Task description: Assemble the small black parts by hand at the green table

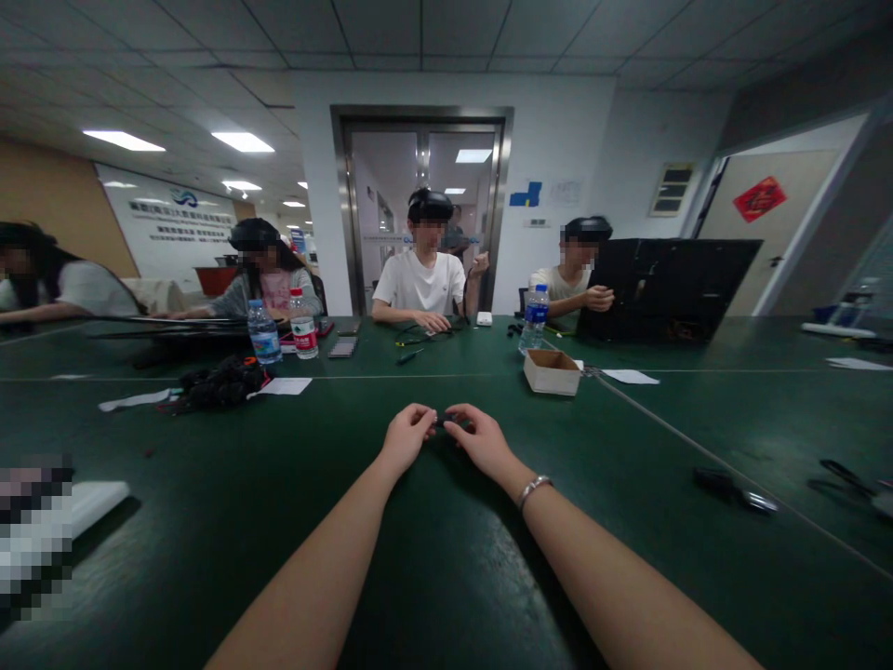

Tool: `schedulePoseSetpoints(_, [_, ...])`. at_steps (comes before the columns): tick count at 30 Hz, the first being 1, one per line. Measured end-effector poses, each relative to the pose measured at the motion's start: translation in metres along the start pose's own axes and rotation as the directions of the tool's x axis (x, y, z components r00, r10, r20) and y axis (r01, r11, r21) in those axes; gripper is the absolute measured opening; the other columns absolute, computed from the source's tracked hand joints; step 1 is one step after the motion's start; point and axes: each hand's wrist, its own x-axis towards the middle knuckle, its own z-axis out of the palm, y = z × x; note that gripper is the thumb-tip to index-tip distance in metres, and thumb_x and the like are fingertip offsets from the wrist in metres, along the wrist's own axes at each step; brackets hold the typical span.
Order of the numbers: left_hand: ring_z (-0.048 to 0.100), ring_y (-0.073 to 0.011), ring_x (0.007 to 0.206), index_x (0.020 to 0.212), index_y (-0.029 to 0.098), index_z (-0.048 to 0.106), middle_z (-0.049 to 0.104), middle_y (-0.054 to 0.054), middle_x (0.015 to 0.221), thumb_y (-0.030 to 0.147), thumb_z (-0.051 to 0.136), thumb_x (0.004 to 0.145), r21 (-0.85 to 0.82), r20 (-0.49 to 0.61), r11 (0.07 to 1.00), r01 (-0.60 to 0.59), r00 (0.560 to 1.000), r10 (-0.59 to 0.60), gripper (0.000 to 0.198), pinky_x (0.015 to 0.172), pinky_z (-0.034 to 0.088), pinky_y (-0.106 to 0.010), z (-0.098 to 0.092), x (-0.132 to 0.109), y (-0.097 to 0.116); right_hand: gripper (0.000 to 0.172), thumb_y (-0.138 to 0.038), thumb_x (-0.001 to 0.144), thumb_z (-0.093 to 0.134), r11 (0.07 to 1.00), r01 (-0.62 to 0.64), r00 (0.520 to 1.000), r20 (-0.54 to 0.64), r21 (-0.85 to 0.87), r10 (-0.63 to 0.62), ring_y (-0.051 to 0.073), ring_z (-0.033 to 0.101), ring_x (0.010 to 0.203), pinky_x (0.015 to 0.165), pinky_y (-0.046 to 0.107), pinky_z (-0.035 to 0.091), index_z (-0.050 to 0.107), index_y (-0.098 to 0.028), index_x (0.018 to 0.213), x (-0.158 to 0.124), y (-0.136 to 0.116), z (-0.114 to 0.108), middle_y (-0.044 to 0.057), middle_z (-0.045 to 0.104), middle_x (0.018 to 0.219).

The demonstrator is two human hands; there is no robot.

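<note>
Okay, small dark part (pixel 441 421) sits right between the two hands, over the middle of the green table (pixel 293 502), nearer the far edge than the wrists are. Left hand (pixel 407 439) has its left end, right hand (pixel 483 441) its right end; both pinch it, thumb against fingers. Most of the part is covered by fingertips, so can't tell exactly what it is. Also can't tell if it touches the table top or is held just above.

Pose: forearms run in from the near side and converge in a V, bare, with a silver bracelet (pixel 535 490) on the right wrist. Hands face each other, thumbs inward, fingers bent. Fingertips nearly meet across the part.

Around it: open cardboard box (pixel 551 380) ahead and right, toward the far edge. Black cable bundle (pixel 221 381) ahead and left, also on the far half. Dark object with a shiny end (pixel 732 488) out toward the right edge, well apart from the right hand.
</note>
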Motion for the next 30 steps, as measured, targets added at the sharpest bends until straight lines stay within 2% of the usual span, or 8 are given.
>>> schedulePoseSetpoints(3, [0.059, -0.0136, 0.07, 0.079, 0.016, 0.062, 0.063, -0.002, 0.073, 0.028, 0.064, 0.071, -0.02, 0.005, 0.999, -0.037, 0.999, 0.037, 0.014, 0.068, 0.047, -0.027, -0.0017, 0.0, -0.0004, 0.029, -0.035, 0.075, 0.061, 1.0, -0.009, 1.0, -0.001, 0.002, 0.009, 0.012, 0.056, 0.067, 0.06, 0.026, 0.049, 0.064, -0.02, 0.1, 0.0002, 0.0001, 0.0001, 0.003, 0.063, 0.09])
schedulePoseSetpoints(7, [0.061, -0.0156, 0.082, 0.087, 0.016, 0.062, 0.064, -0.006, 0.088, 0.022, 0.067, 0.07, -0.037, 0.006, 0.999, -0.038, 0.999, 0.038, 0.019, 0.075, 0.048, -0.028, -0.0028, -0.0012, 0.0014, 0.03, -0.035, 0.075, 0.06, 1.0, -0.014, 1.0, 0.003, -0.002, 0.014, 0.012, 0.056, 0.067, 0.061, 0.026, 0.049, 0.063, -0.02, 0.101, 0.0004, -0.0011, 0.0, 0.003, 0.062, 0.089])
schedulePoseSetpoints(10, [0.062, -0.015, 0.077, 0.094, 0.015, 0.059, 0.063, -0.007, 0.088, 0.027, 0.065, 0.074, -0.083, 0.02, 0.996, 0.024, 1.0, -0.023, 0.024, 0.072, 0.049, -0.029, -0.0021, -0.0015, 0.0027, 0.029, -0.035, 0.076, 0.059, 1.0, -0.012, 1.0, 0.006, -0.013, 0.012, 0.011, 0.056, 0.067, 0.061, 0.026, 0.049, 0.063, -0.02, 0.101, 0.0, -0.0027, -0.0006, 0.003, 0.062, 0.089])
schedulePoseSetpoints(12, [0.061, -0.014, 0.071, 0.092, 0.015, 0.059, 0.063, -0.005, 0.083, 0.031, 0.064, 0.075, -0.068, 0.042, 0.997, 0.042, 0.998, -0.039, 0.024, 0.069, 0.048, -0.028, -0.0022, -0.0017, 0.003, 0.029, -0.034, 0.076, 0.059, 1.0, -0.014, 1.0, 0.011, -0.014, 0.014, 0.011, 0.056, 0.067, 0.061, 0.026, 0.049, 0.063, -0.02, 0.101, -0.0002, -0.0034, -0.0011, 0.003, 0.062, 0.09])
schedulePoseSetpoints(15, [0.061, -0.0149, 0.076, 0.086, 0.015, 0.062, 0.064, -0.005, 0.083, 0.032, 0.066, 0.073, -0.023, 0.069, 1.0, -0.014, 0.998, 0.016, 0.022, 0.073, 0.048, -0.029, -0.0042, -0.0022, 0.0022, 0.029, -0.034, 0.076, 0.059, 1.0, -0.023, 1.0, 0.018, -0.006, 0.023, 0.01, 0.056, 0.065, 0.06, 0.026, 0.049, 0.063, -0.02, 0.102, -0.0005, -0.0035, -0.0013, 0.003, 0.062, 0.091])
schedulePoseSetpoints(20, [0.059, -0.0178, 0.094, 0.088, 0.016, 0.065, 0.064, -0.007, 0.097, 0.027, 0.069, 0.069, -0.002, 0.066, 0.993, -0.117, 0.991, 0.117, 0.022, 0.086, 0.046, -0.031, -0.0062, -0.0037, 0.0017, 0.029, -0.033, 0.076, 0.059, 0.999, -0.044, 0.999, 0.017, 0.023, 0.044, 0.009, 0.054, 0.059, 0.056, 0.025, 0.049, 0.062, -0.02, 0.102, -0.0016, -0.0062, -0.0016, 0.002, 0.062, 0.091])
schedulePoseSetpoints(26, [0.06, -0.0148, 0.076, 0.09, 0.014, 0.063, 0.064, -0.006, 0.086, 0.035, 0.062, 0.076, -0.024, 0.074, 1.0, 0.0, 0.997, 0.002, 0.024, 0.072, 0.048, -0.029, -0.0037, -0.0032, 0.0032, 0.028, -0.033, 0.076, 0.059, 0.999, -0.033, 0.999, 0.018, 0.015, 0.033, 0.009, 0.054, 0.059, 0.055, 0.024, 0.048, 0.062, -0.02, 0.101, -0.0014, -0.0062, -0.001, 0.002, 0.062, 0.09])
schedulePoseSetpoints(30, [0.06, -0.0156, 0.08, 0.089, 0.015, 0.063, 0.063, -0.006, 0.087, 0.027, 0.066, 0.072, -0.01, 0.059, 0.999, -0.039, 0.997, 0.039, 0.021, 0.074, 0.048, -0.029, -0.0042, -0.0018, 0.0016, 0.029, -0.034, 0.076, 0.059, 1.0, -0.016, 1.0, 0.01, -0.003, 0.016, 0.01, 0.055, 0.063, 0.059, 0.025, 0.049, 0.063, -0.02, 0.101, 0.0012, -0.0003, 0.001, 0.002, 0.062, 0.09])
